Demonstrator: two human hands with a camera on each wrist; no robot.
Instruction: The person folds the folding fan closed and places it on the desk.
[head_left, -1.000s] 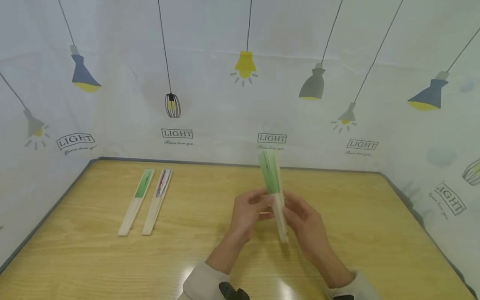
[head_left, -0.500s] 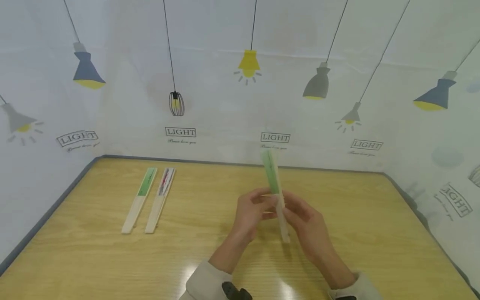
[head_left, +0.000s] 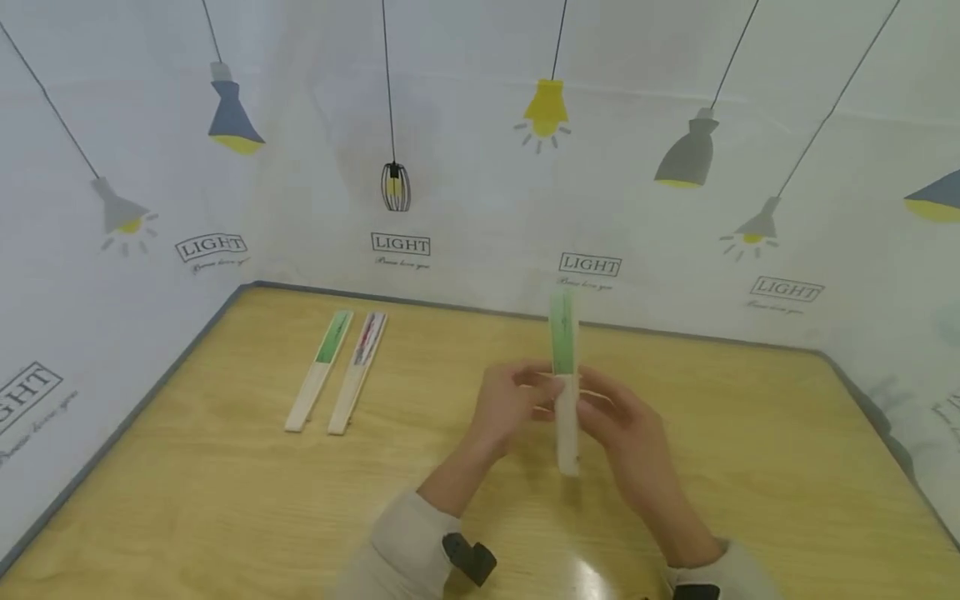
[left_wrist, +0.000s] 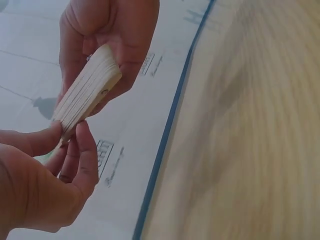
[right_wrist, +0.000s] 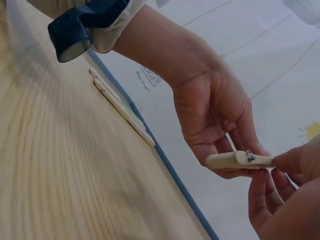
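Note:
A folded hand fan [head_left: 567, 433] stands nearly upright above the table in the head view, its upper half green and its lower half pale sticks. My left hand [head_left: 512, 410] pinches its left side with thumb and fingers. From the other side my right hand [head_left: 628, 432] holds it as well. In the left wrist view the fan's stacked sticks [left_wrist: 87, 90] lie close together, with my left hand [left_wrist: 50, 187] below and my right hand [left_wrist: 112, 35] above. A small metal pivot pin [right_wrist: 251, 156] shows at the fan's lower end in the right wrist view.
Two more folded fans lie side by side to the left on the wooden table [head_left: 225, 492]: a green one [head_left: 319, 371] and one with a purple-and-red pattern [head_left: 358, 373]. Behind stands a white cloth wall [head_left: 480, 192] printed with lamps.
The head view has shifted, so the table and the lying fans sit further right and higher. The held fan has turned from leaning left to nearly upright; both hands keep hold of it.

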